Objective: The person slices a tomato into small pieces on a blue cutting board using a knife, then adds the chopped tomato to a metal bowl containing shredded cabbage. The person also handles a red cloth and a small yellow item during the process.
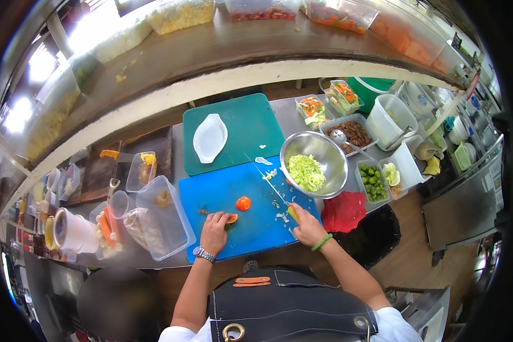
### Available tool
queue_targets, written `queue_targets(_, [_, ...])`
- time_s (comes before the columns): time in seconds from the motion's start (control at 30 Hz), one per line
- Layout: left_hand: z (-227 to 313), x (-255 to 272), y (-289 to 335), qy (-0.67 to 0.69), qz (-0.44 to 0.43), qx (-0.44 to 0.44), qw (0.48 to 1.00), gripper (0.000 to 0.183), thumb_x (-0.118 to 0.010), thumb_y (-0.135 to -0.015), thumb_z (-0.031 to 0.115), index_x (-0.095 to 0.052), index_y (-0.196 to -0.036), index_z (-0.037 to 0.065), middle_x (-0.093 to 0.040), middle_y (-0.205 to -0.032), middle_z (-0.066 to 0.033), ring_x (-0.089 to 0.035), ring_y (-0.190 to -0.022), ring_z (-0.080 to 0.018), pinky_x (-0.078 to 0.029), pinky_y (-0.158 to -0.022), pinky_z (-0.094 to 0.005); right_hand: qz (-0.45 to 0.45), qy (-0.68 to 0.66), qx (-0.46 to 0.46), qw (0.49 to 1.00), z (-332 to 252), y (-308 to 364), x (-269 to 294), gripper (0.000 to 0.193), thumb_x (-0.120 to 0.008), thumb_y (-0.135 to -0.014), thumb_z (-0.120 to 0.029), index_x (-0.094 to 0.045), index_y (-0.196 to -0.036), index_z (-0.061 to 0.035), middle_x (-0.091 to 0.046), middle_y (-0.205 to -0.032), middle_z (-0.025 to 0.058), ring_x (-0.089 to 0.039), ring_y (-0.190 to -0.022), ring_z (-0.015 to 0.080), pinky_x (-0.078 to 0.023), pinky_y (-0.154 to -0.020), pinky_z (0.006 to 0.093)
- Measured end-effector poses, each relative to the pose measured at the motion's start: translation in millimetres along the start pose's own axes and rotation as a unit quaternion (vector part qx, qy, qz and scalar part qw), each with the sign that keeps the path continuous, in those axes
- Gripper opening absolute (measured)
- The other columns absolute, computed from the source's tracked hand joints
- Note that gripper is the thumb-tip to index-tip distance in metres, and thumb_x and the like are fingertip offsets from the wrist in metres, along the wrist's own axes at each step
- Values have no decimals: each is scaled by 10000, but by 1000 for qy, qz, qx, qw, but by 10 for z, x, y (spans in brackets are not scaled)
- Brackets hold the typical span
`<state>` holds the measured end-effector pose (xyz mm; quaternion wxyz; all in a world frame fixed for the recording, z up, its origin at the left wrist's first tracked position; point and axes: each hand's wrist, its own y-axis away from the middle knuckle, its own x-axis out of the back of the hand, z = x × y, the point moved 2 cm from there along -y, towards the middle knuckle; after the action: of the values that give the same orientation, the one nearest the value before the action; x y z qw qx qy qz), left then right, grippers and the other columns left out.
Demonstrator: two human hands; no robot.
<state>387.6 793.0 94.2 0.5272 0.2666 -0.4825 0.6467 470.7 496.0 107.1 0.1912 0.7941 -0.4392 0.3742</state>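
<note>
Wraps the right hand (pixel 309 228) around the grip of a yellow-handled knife (pixel 278 192) near the near right corner of the blue board (pixel 211 191), and slants its blade away toward the far edge. Holds a cut tomato piece (pixel 232 219) under the bunched fingers of the left hand (pixel 215 231), toward the near left corner of the same board. Has a rounded red tomato (pixel 243 203) just beyond that piece, well inside the edges; cannot tell whether whole or halved. Has pale green scraps (pixel 269 174) strewn toward the right edge, and a metal bowl (pixel 336 154) of chopped greens (pixel 306 172) at the far right corner. Has a white oval dish (pixel 210 138) toward the left edge of the green board (pixel 251 131), a clear container (pixel 174 214) beside the blue board's left edge, and a red cloth (pixel 343 212) beyond its right edge.
</note>
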Motion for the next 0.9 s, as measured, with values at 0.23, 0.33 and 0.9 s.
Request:
queue_targets(0.23, [-67,-12,35,41,-10,-60,997,179,-694,-747,1,-680,-916,57,-658,-1004,-78,-617,-936,-291,-534,-814,-392,-172,-173,-164,956,-268,682,-297,468,-573,-984,-363,-440,-1362,-122,-643,-1123,273,-634,-1050,442,-502,-885,462])
queue_targets(0.33, [-90,22,96,41,-13,-64,997,179,-695,-747,-6,-673,-914,55,-657,-1007,-89,-617,-939,-298,-532,-810,-398,-95,-146,-201,964,-154,730,-308,468,-572,-982,-345,-436,-1371,-122,-653,-1093,285,-636,-1026,464,-507,-869,483])
queue_targets(0.9, [256,-63,-235,33,-204,-230,951,208,-561,-867,96,-662,-1049,89,-639,-1053,-23,-610,-992,-203,-579,-790,-323,-200,136,-168,956,-882,315,-314,296,-483,-1000,-287,-389,-1193,-84,-679,-860,266,-665,-814,480,-517,-701,589])
